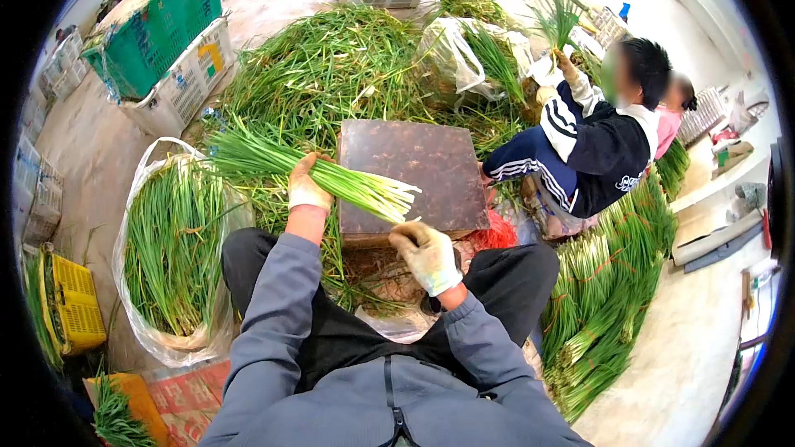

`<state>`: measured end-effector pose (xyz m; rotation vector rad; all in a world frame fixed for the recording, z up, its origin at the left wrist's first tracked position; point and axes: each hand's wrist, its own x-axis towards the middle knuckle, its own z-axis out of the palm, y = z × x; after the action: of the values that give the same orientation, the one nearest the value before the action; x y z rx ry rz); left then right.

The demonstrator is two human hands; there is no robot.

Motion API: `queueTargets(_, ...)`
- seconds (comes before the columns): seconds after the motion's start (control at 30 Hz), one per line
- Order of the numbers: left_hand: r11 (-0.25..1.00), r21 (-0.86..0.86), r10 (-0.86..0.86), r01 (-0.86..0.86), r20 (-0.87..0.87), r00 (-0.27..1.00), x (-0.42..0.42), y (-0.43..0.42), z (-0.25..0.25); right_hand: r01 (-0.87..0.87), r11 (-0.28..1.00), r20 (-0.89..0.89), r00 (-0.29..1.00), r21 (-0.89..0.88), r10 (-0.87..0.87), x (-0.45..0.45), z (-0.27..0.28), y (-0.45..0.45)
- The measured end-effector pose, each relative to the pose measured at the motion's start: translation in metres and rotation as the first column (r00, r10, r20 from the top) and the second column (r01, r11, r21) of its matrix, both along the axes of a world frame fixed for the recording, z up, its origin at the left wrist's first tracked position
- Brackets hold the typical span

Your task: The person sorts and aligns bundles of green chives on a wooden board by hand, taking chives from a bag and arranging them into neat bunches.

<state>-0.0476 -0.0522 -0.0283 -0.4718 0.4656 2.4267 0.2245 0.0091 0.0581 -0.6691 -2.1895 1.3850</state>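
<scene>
My left hand, in a whitish glove with the fingertips bare, is closed around a bunch of green onions. Their green leaves point left and the pale root ends point right, over a brown box-like block with a flat top. My gloved right hand is just below the root ends, by the block's near edge. Its fingers are curled together in a pinch; whether something thin is between them I cannot make out.
A big heap of loose green onions lies beyond the block. An open plastic bag of them stands at left, tied bundles at right. A co-worker sits at right holding a bunch. Stacked crates stand behind.
</scene>
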Motion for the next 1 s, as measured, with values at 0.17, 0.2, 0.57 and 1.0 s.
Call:
queueTargets(0.17, 0.997, 0.077, -0.022, 0.024, -0.019, 1.0, 0.008, -0.004, 0.015, 0.186, 0.982, -0.219, 0.958, -0.022, -0.186, 0.0, -0.021, 0.05)
queueTargets(0.2, 0.995, 0.102, -0.019, 0.019, -0.007, 1.0, 0.011, -0.004, 0.02, 0.193, 0.981, -0.222, 0.956, -0.018, -0.192, 0.001, -0.029, 0.059)
queueTargets(0.57, 0.951, 0.193, -0.188, 0.243, -0.264, 0.946, 0.021, -0.011, 0.026, 0.054, 0.942, -0.015, 0.998, -0.331, -0.063, 0.004, -0.028, 0.053)
queueTargets(1.0, 0.967, 0.099, -0.224, 0.236, -0.12, 0.967, 0.026, 0.002, 0.019, 0.006, 0.666, -0.058, 0.997, 0.746, 0.056, -0.006, 0.001, 0.036)
